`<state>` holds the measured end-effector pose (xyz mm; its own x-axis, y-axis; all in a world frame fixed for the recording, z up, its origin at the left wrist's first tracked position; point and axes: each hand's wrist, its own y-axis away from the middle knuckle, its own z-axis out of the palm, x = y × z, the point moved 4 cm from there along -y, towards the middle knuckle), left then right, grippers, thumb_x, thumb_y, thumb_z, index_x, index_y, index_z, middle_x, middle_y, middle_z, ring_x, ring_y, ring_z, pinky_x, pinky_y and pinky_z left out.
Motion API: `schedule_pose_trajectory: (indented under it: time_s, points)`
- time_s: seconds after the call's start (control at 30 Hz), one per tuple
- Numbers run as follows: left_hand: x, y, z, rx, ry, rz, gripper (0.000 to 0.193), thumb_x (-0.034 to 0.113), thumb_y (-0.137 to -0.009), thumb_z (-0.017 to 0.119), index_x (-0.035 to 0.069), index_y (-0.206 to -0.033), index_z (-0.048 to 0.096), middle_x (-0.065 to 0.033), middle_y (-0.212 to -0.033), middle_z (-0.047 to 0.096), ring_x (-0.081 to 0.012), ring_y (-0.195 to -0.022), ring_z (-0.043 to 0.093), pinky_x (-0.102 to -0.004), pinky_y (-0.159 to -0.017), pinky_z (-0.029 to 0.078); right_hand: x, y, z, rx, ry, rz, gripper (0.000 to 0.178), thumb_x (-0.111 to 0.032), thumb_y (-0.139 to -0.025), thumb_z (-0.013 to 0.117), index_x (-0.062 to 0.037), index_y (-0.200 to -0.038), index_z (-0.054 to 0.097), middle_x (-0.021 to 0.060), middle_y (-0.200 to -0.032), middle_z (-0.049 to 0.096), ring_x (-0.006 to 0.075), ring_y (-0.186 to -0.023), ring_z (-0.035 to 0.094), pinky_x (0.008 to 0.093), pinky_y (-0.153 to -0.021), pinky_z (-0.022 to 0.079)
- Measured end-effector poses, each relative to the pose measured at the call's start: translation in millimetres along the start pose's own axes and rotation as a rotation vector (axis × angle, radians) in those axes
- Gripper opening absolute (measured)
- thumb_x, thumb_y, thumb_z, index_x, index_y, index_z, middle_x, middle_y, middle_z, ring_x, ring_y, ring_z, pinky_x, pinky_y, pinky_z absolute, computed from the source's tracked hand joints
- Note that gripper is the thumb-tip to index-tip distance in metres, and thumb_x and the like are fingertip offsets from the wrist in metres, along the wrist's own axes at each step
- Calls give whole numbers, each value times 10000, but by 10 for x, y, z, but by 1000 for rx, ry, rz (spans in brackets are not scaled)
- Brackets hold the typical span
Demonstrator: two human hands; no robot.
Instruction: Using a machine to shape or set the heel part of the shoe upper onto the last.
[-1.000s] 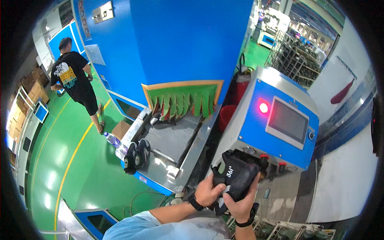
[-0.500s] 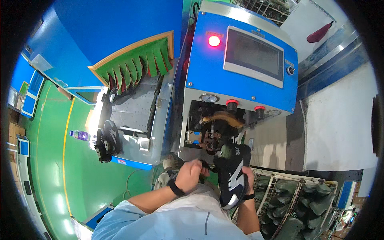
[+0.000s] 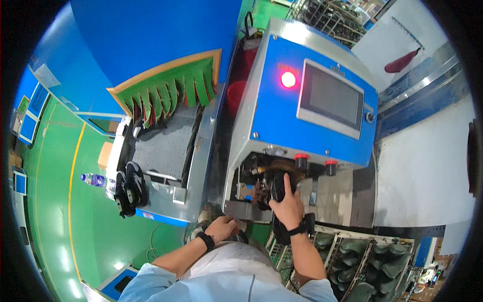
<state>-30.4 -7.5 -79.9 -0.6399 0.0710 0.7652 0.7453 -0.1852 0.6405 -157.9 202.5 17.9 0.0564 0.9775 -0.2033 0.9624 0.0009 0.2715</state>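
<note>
My right hand lies over a black shoe, its index finger stretched along it and the other fingers bent round it. One end of the shoe reaches into the metal clamps in the opening under the blue machine. The hand and the dim opening hide much of the shoe. Lower and to the left, in front of my waist, my left hand is closed with curled fingers. What it holds, if anything, is hidden.
A conveyor with a green strip curtain stands left; a pair of black-and-white shoes sits on its end, near a bottle. A wire rack of dark shoe-shaped pieces stands lower right. The machine has a lit red lamp.
My right hand has brought the shoe up from in front of my body into the machine's opening. My left hand has drawn away from the shoe, down and left. The view has shifted slightly.
</note>
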Motion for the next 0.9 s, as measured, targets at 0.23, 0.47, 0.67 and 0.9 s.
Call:
schedule_pose_trajectory:
  time_s: [0.23,0.47,0.67,0.9]
  points:
    - [-236,-114,-461,118,294,-146,278,180,-964,503,-53,-999,651,-122,-861,703,-198,-771,673,-318,-710,534,-99,-170,0,-84,-85,26,991,-454,-832,657,-222,-1602,77,421,-1347,397,561,-1056,578,556,-803,519]
    - [-343,-408,-513,69,273,-94,247,175,-973,502,-31,-1000,636,-124,-873,698,-208,-780,678,-328,-716,544,-123,-90,136,15,-124,79,982,-420,-859,642,-124,-1589,56,463,-1403,271,582,-1021,563,592,-779,505]
    - [37,-417,-197,-114,217,-102,293,204,-973,504,-32,-1089,634,-118,-897,704,-204,-818,668,-314,-744,529,-47,77,261,224,-181,87,1033,-396,-855,701,-150,-1599,28,521,-1394,226,573,-908,601,560,-679,521]
    - [283,-233,154,-372,329,-196,454,383,-1004,535,16,-1273,541,-130,-1012,682,-229,-916,689,-342,-796,567,-7,1026,320,401,-145,-226,950,-358,-779,787,-198,-1567,279,392,-1291,396,498,-912,612,539,-689,537]
